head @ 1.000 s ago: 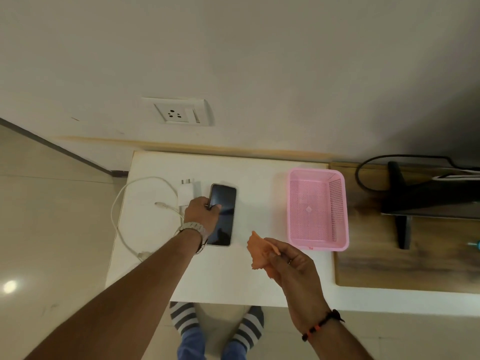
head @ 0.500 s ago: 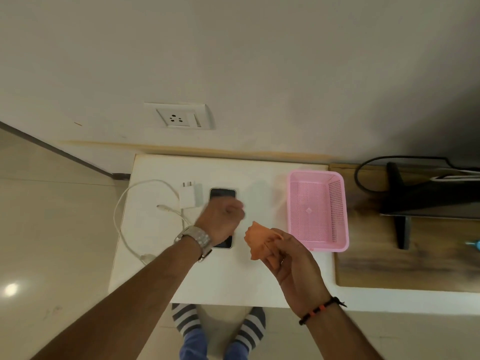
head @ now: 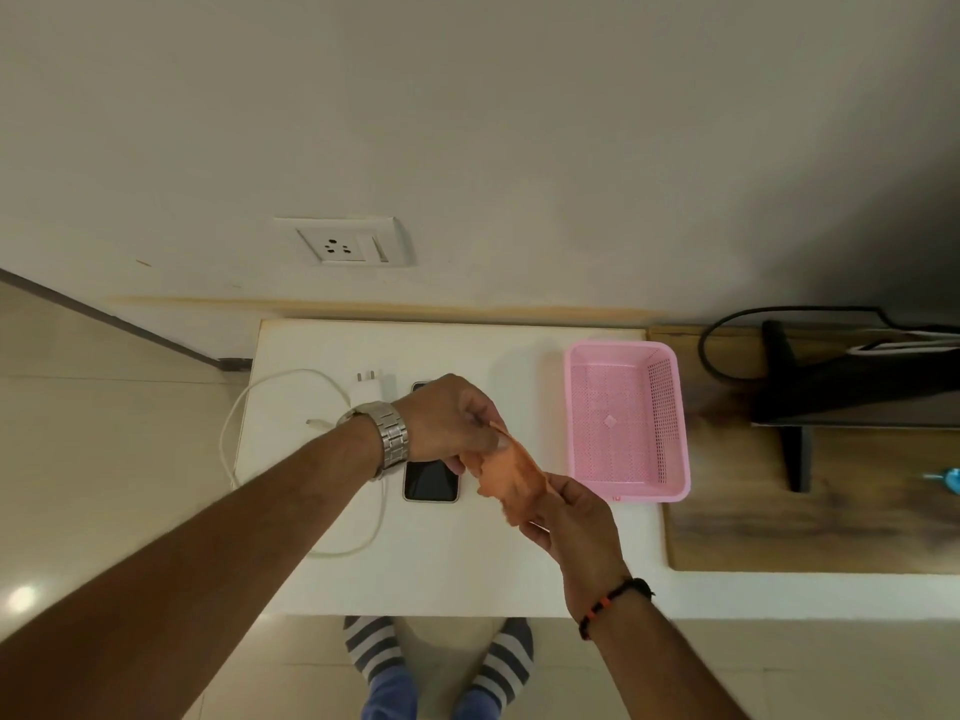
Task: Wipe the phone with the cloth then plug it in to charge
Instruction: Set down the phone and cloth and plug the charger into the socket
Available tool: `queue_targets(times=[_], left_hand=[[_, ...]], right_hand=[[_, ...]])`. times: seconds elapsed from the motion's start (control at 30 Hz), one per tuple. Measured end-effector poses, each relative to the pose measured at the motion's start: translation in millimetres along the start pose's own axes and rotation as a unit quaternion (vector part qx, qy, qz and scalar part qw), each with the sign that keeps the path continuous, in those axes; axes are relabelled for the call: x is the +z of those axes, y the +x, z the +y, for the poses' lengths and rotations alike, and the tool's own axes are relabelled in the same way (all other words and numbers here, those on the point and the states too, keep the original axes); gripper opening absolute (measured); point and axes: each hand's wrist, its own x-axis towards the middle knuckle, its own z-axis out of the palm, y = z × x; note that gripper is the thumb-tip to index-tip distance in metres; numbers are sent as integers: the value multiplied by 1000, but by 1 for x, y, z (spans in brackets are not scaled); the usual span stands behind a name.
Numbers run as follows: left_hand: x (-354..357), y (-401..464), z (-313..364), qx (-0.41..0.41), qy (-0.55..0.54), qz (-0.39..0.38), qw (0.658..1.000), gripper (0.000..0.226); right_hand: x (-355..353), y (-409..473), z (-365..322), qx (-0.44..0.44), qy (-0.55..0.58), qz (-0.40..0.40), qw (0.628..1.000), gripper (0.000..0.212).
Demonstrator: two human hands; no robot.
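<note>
Orange cloth [head: 511, 478] held above white table [head: 457, 569], stretched between both hands: far corner pinched by left hand [head: 449, 426], near end gripped by right hand [head: 574, 517]. Phone [head: 431, 480] laid flat, screen up, partly hidden under left hand. Charger [head: 370, 391] and cable [head: 236, 423] placed just left of phone. Pink basket [head: 626, 420] set to right.

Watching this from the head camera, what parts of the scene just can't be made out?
- Phone: its upper part is hidden under the left hand.
- Cloth: where each hand pinches it is covered by fingers; the right hand hides its lower end.
- Cable: a stretch runs under the left forearm.
- Dark stand and a blue thing: cut off by the right edge.
</note>
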Motion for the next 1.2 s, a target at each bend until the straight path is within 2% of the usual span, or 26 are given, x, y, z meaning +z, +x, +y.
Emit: queue_targets(times=[0.13,0.27,0.43,0.5,0.57,0.63,0.67,0.73,0.8,0.87,0.97,1.03,1.13,1.2], left_hand=[[-7,21,6,-16,70,-3,997,12],[-11,54,11,-28,174,23,984,14],[-7,92,5,-8,263,85,961,8],[-6,101,2,-5,273,98,957,22],[-5,105,-2,6,311,113,943,46],[-4,102,-5,36,344,155,925,49],[-3,100,-6,53,350,175,919,42],[4,95,-11,70,367,173,911,31],[14,91,-17,63,400,107,908,35],[26,90,-22,52,458,39,887,38],[37,91,-24,71,563,31,823,25],[40,93,-28,83,594,34,799,30],[41,91,-31,79,602,32,794,40],[39,83,-28,89,567,44,818,46]], right_hand=[[0,1,9,20,59,-27,998,26],[10,16,23,84,57,50,994,11],[27,46,29,125,62,95,986,11],[31,55,29,127,75,98,984,13],[32,60,32,133,56,120,982,24],[30,60,38,154,11,144,977,33],[29,57,41,144,-30,151,977,30],[32,52,44,41,-173,159,971,17],[38,49,42,-94,-257,145,951,16],[45,50,35,-160,-279,107,941,19],[47,69,28,-140,-285,61,946,26],[45,80,25,-111,-292,44,949,29],[39,89,24,-109,-313,17,943,17],[37,84,22,-126,-298,14,946,13]])
